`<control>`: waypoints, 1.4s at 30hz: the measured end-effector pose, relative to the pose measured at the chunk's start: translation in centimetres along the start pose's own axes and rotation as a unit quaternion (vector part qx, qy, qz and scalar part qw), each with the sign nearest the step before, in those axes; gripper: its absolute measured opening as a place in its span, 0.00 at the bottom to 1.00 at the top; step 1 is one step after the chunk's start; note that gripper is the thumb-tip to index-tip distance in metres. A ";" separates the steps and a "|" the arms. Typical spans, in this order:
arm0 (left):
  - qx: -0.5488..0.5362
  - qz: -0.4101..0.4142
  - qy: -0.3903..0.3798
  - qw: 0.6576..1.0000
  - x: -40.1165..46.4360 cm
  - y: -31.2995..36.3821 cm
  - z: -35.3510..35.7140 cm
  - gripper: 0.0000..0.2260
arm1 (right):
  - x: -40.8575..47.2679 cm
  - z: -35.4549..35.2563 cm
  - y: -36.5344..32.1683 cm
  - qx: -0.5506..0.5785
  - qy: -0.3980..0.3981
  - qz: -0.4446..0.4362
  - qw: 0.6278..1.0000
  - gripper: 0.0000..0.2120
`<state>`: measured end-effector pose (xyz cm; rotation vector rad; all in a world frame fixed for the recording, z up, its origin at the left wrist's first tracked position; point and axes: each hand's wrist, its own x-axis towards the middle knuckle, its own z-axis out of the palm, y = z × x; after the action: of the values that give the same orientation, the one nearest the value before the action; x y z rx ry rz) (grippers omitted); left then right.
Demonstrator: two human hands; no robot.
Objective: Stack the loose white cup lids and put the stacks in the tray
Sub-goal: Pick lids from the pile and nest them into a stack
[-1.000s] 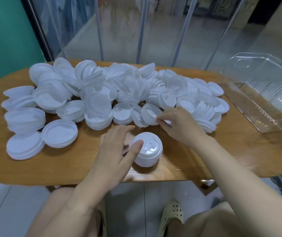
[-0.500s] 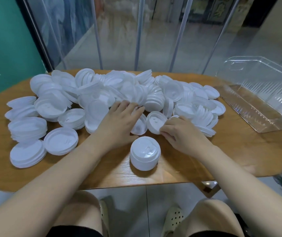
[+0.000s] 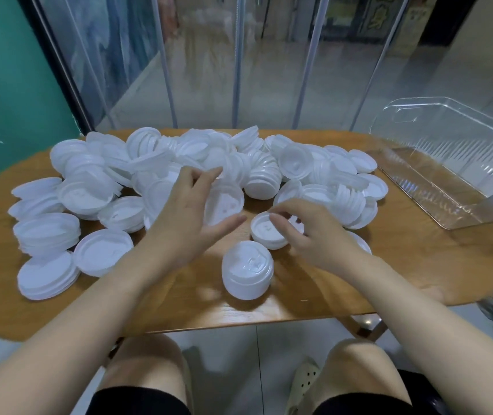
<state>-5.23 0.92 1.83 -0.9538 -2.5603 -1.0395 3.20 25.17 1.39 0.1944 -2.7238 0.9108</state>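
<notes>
1. The worktop (image 3: 389,265) carries nearly all of the work, so I judge the task to be at an early stage.
2. The clear tray (image 3: 436,187) sits at 2 o'clock on the right end and shows no lids inside it; no stack has gone in yet.
3. The heap of loose lids (image 3: 239,169) spreads from 10 to 1 o'clock, white, thin and domed, many tipped on edge or half nested. Most are left to sort.
4. Short flat stacks (image 3: 46,232) lie at 9 o'clock, apart from the tray.
5. One finished-looking stack (image 3: 246,269) stands upright at the near centre, between the hands, sip-hole side up.
6. The left hand (image 3: 191,217) grips a single tilted lid (image 3: 224,202), its fingers curled round the rim.
7. The right hand (image 3: 314,232) has its fingers closed on the rim of a lid (image 3: 266,232) lying flat just beyond the stack.
</notes>
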 end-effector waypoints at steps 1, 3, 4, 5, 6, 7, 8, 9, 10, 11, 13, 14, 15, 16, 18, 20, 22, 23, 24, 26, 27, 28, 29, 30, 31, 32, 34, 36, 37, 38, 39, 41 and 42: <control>-0.052 -0.018 0.000 0.999 -0.7 0.7 -0.1 0.40 | 0.3 0.0 -1.1 0.045 -0.013 0.027 0.999 0.13; -0.106 -0.013 0.006 0.994 -2.2 2.3 0.0 0.38 | 0.7 0.2 -3.4 0.172 -0.062 0.094 0.979 0.18; -0.119 -0.002 0.010 0.993 -3.0 3.1 0.0 0.36 | 0.8 0.2 -4.7 0.247 -0.096 0.128 0.956 0.23; -0.129 0.006 0.014 0.992 -3.8 3.9 0.1 0.33 | 0.7 0.2 -5.7 0.320 -0.137 0.155 0.925 0.27; -0.138 0.011 0.019 0.990 -4.4 4.5 0.1 0.31 | 0.3 0.2 -6.7 0.380 -0.177 0.167 0.892 0.29; -0.144 0.014 0.022 0.989 -5.0 5.0 0.1 0.30 | -0.2 0.1 -7.6 0.430 -0.207 0.169 0.862 0.30; -0.150 0.015 0.022 0.988 -5.6 5.4 0.2 0.30 | -0.9 0.0 -8.4 0.469 -0.226 0.164 0.838 0.29; -0.153 0.014 0.019 0.988 -6.1 5.5 0.2 0.31 | -1.6 0.0 -9.0 0.504 -0.238 0.155 0.816 0.27; -0.154 0.014 0.012 0.988 -6.6 5.7 0.2 0.33 | -2.3 0.1 -9.1 0.528 -0.240 0.151 0.801 0.26; -0.148 0.014 0.001 0.989 -7.1 5.7 0.1 0.34 | -2.8 0.1 -9.2 0.542 -0.239 0.153 0.791 0.25; -0.111 0.020 -0.025 0.993 -7.9 5.3 -0.2 0.37 | -3.5 0.3 -8.5 0.532 -0.219 0.187 0.797 0.27; -0.087 0.022 -0.037 0.995 -8.4 4.8 -0.2 0.38 | -3.7 0.3 -8.0 0.496 -0.202 0.204 0.820 0.29; -0.065 0.020 -0.045 0.997 -9.0 4.4 -0.2 0.38 | -3.9 0.2 -7.8 0.439 -0.182 0.216 0.853 0.30; -0.044 0.014 -0.048 0.998 -9.6 3.7 -0.1 0.37 | -4.0 0.0 -7.6 0.360 -0.158 0.212 0.895 0.30; -0.002 -0.017 -0.051 0.999 -10.8 2.6 0.3 0.35 | -4.2 -0.6 -7.1 0.181 -0.110 0.176 0.961 0.26; 0.027 -0.066 -0.068 0.995 -11.7 1.8 1.0 0.39 | -4.3 -0.9 -6.7 0.054 -0.077 0.134 0.986 0.27; 0.036 -0.092 -0.078 0.992 -12.1 1.3 2.1 0.42 | -4.3 -0.5 -6.4 -0.022 -0.066 0.095 0.993 0.31; 0.035 -0.093 -0.077 0.992 -12.0 1.3 2.6 0.43 | -4.2 -0.2 -6.4 -0.045 -0.067 0.079 0.994 0.33; 0.029 -0.093 -0.074 0.993 -11.8 1.4 3.1 0.42 | -4.2 0.2 -6.4 -0.065 -0.069 0.066 0.993 0.34; 0.019 -0.100 -0.067 0.993 -11.2 1.6 3.8 0.42 | -4.0 0.8 -6.2 -0.093 -0.078 0.054 0.991 0.36; 0.013 -0.107 -0.064 0.992 -10.8 1.6 4.1 0.42 | -3.9 1.0 -6.3 -0.103 -0.087 0.050 0.990 0.36; 0.003 -0.116 -0.061 0.991 -10.4 1.5 4.3 0.42 | -3.8 1.2 -6.4 -0.115 -0.097 0.047 0.988 0.36; -0.010 -0.125 -0.056 0.990 -10.1 1.5 4.5 0.42 | -3.7 1.4 -6.5 -0.129 -0.105 0.042 0.985 0.36; -0.020 -0.132 -0.053 0.990 -9.7 1.4 4.7 0.41 | -3.6 1.6 -6.5 -0.144 -0.110 0.037 0.983 0.35; -0.024 -0.134 -0.051 0.989 -9.4 1.4 4.8 0.40 | -3.5 1.8 -6.5 -0.155 -0.112 0.031 0.981 0.35; -0.021 -0.131 -0.052 0.990 -9.1 1.4 5.0 0.40 | -3.4 2.0 -6.5 -0.159 -0.112 0.028 0.980 0.35; -0.013 -0.128 -0.055 0.990 -8.7 1.5 5.2 0.39 | -3.2 2.3 -6.3 -0.150 -0.113 0.030 0.982 0.34; -0.008 -0.128 -0.051 0.990 -8.6 1.4 5.3 0.38 | -3.1 2.6 -5.9 -0.135 -0.115 0.032 0.984 0.34; -0.005 -0.128 -0.050 0.991 -8.7 1.3 5.4 0.37 | -3.2 2.8 -5.7 -0.127 -0.115 0.031 0.985 0.34; -0.004 -0.128 -0.050 0.991 -8.7 1.2 5.4 0.36 | -3.3 3.0 -5.5 -0.122 -0.114 0.029 0.986 0.35; -0.004 -0.127 -0.050 0.991 -8.7 1.1 5.5 0.34 | -3.4 3.2 -5.2 -0.120 -0.112 0.025 0.986 0.35; -0.006 -0.128 -0.049 0.991 -8.7 1.0 5.5 0.32 | -3.6 3.6 -4.5 -0.112 -0.109 0.023 0.987 0.37; -0.007 -0.127 -0.049 0.991 -8.7 1.0 5.5 0.31 | -3.7 3.8 -4.2 -0.102 -0.108 0.024 0.989 0.39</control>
<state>2.32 1.02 -5.30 -0.7099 -2.8163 -1.0989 6.86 19.70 -0.24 0.1994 -3.0100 0.6506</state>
